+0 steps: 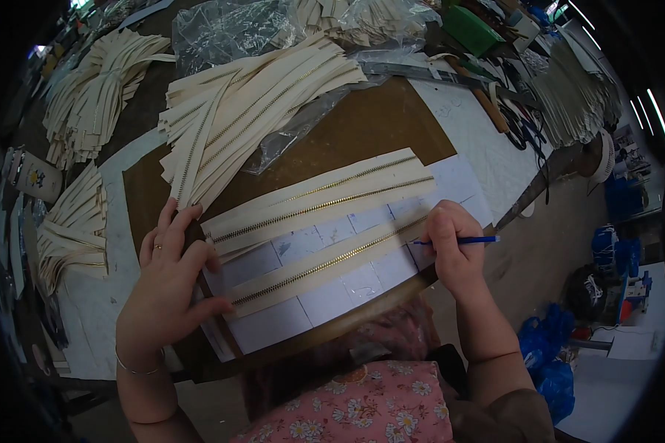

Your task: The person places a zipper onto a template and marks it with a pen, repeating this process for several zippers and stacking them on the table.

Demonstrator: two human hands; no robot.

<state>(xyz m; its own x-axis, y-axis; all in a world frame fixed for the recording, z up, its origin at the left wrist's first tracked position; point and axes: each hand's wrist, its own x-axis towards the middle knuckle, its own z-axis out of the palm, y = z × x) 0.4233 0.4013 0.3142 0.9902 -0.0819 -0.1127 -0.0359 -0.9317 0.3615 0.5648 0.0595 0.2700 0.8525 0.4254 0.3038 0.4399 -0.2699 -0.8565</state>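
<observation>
My right hand [459,255] grips a blue pen [482,239], its tip at the right end of a cream zipper strip [332,261] with gold-coloured teeth. This strip lies slantwise across a white sheet marked with lines [277,330]. At its left end rests the thumb of my left hand [166,277], whose fingers are spread. Its fingertips are beside the left ends of a few more zipper strips [321,204], laid just above the first. Beyond my left fingers, a large pile of cream zipper strips [251,111] fans out.
Under the sheet lies a brown board [362,118]. More zipper bundles [100,96] sit at the left, near a printed jar [35,177]. Clear plastic bags [233,33] lie at the back. A green box [471,31], a long metal ruler [451,76] and scissors [521,125] occupy the back right.
</observation>
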